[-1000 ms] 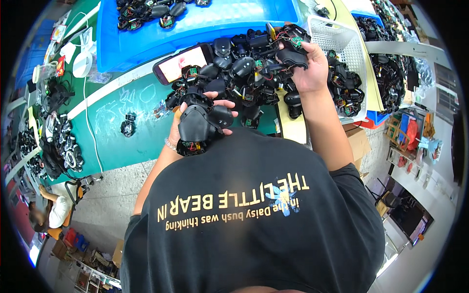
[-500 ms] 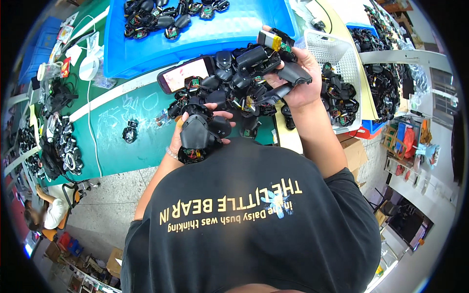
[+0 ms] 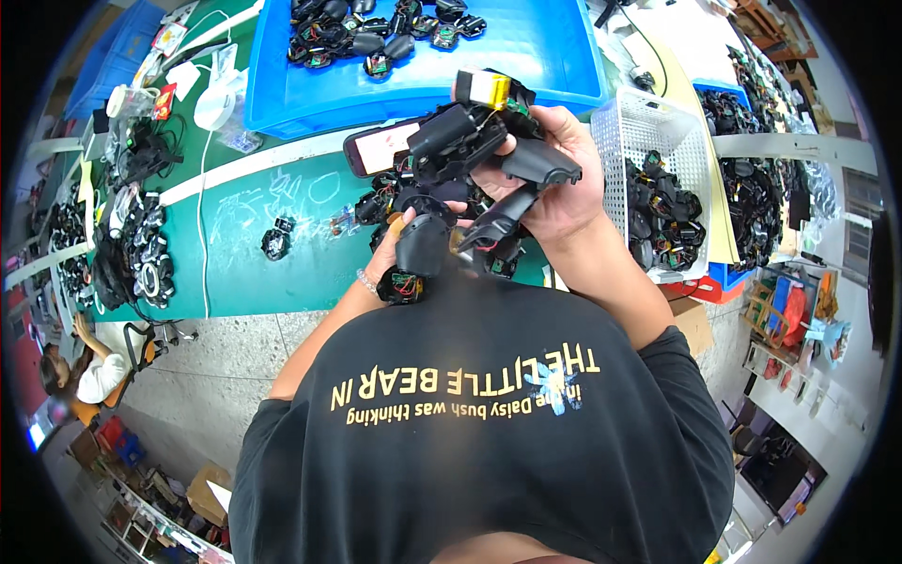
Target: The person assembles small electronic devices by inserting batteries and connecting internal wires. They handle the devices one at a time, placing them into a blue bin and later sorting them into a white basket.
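My left hand (image 3: 383,252) is closed around a rounded black plastic housing (image 3: 423,246), with circuit parts and red wires showing at its lower end. My right hand (image 3: 571,193) grips a cluster of black plastic electronic assemblies (image 3: 456,139). A silver battery with yellow tape (image 3: 488,91) sticks up from that cluster, and curved black shells (image 3: 540,162) hang by the palm. The two handfuls come close together and overlap in view, so contact between them is unclear. Behind them, more black assemblies (image 3: 378,202) lie piled on the green table (image 3: 249,240), partly hidden by my hands.
A blue tray (image 3: 550,66) holding several black assemblies stands beyond my hands. A phone (image 3: 376,150) lies partly covered before it. To the right is a white perforated basket (image 3: 662,113) with more assemblies. One loose piece (image 3: 276,239) and a white cable (image 3: 204,221) lie left.
My right hand has moved left and nearer to me, bringing its cluster towards the left hand's housing. The left hand keeps its hold. The whole view has shifted slightly.
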A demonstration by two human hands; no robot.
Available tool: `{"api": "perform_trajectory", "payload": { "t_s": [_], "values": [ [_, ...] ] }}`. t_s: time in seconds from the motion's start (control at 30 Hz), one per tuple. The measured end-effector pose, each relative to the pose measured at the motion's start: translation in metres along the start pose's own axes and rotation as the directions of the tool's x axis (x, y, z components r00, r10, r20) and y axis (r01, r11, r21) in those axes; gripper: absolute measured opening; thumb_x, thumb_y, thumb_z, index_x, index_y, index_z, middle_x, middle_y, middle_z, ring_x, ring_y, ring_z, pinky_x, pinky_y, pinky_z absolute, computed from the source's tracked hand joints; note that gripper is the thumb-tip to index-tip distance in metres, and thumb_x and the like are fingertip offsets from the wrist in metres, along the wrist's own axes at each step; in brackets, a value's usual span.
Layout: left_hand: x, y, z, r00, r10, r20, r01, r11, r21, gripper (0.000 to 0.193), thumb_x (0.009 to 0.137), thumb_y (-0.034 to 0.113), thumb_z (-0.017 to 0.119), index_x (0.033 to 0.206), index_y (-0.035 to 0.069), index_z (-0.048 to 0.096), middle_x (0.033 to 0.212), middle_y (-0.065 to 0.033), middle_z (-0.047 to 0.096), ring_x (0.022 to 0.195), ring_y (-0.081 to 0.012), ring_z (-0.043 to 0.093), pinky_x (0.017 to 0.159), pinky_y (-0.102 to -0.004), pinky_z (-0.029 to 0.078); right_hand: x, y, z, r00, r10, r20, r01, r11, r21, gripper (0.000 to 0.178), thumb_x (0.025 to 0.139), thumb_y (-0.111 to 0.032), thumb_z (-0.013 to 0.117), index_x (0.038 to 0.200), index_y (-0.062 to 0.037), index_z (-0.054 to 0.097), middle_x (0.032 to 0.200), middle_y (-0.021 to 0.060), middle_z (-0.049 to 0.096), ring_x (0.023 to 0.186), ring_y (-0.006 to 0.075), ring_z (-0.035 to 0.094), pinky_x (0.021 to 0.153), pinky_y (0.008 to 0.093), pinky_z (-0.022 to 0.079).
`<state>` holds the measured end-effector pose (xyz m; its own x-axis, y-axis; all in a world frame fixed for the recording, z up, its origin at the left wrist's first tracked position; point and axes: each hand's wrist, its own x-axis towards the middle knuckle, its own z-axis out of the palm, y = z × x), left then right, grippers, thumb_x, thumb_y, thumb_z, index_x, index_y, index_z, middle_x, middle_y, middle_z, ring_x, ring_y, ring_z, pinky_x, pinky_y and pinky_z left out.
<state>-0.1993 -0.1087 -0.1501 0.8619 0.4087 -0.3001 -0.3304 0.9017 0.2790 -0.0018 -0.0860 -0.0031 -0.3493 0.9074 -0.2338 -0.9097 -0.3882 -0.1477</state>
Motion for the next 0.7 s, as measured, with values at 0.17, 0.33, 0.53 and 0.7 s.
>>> {"api": "perform_trajectory", "payload": {
  "t_s": [0.17, 0.33, 0.53, 0.7],
  "values": [
    [-0.008, 0.002, 0.013, 1.0, 0.004, -0.001, -0.004, 0.996, -0.084, 0.08, 0.087, 0.067, 0.032, 0.142, 0.01, 0.029, 0.135, -0.0291, 0.039, 0.123, -0.0463, 0.042, 0.087, -0.0591, 0.046, 0.003, 0.0, -0.01, 0.961, 0.064, 0.27, -0.108, 0.983, 0.15, 0.041, 0.09, -0.027, 0.036, 0.11, 0.0037, 0.053, 0.087, 0.0194, 0.061, 0.067, 0.0257, 0.055, 0.059, 0.0339, 0.046],
    [-0.005, 0.0, 0.01, 1.0, -0.013, -0.022, 0.012, 0.999, -0.032, 0.076, 0.087, 0.066, 0.033, 0.141, 0.013, 0.031, 0.135, -0.0292, 0.039, 0.123, -0.0473, 0.042, 0.087, -0.0608, 0.046, 0.002, 0.001, -0.019, 0.947, 0.061, 0.315, -0.118, 0.979, 0.165, 0.046, 0.09, -0.027, 0.035, 0.12, 0.0055, 0.048, 0.105, 0.0229, 0.06, 0.079, 0.0291, 0.061, 0.062, 0.0355, 0.051],
    [-0.004, -0.002, 0.013, 1.0, -0.004, 0.029, 0.007, 0.994, -0.105, 0.077, 0.087, 0.063, 0.039, 0.14, 0.009, 0.031, 0.135, -0.0275, 0.04, 0.121, -0.0449, 0.045, 0.088, -0.0615, 0.045, -0.007, 0.004, -0.011, 0.991, -0.053, 0.121, 0.055, 0.998, -0.015, 0.048, 0.095, -0.028, 0.032, 0.13, 0.0024, 0.042, 0.127, 0.0235, 0.05, 0.096, 0.0306, 0.062, 0.077, 0.0421, 0.056],
    [-0.005, 0.001, 0.027, 0.999, 0.008, 0.044, 0.0, 0.986, -0.165, 0.077, 0.085, 0.058, 0.053, 0.135, 0.002, 0.036, 0.126, -0.0248, 0.049, 0.114, -0.0415, 0.052, 0.088, -0.0586, 0.047, -0.006, 0.003, -0.029, 0.993, -0.062, 0.101, 0.075, 0.99, -0.122, 0.036, 0.094, -0.015, 0.043, 0.125, 0.0011, 0.047, 0.112, 0.0191, 0.058, 0.088, 0.0235, 0.061, 0.073, 0.0352, 0.054]
  ]
}}
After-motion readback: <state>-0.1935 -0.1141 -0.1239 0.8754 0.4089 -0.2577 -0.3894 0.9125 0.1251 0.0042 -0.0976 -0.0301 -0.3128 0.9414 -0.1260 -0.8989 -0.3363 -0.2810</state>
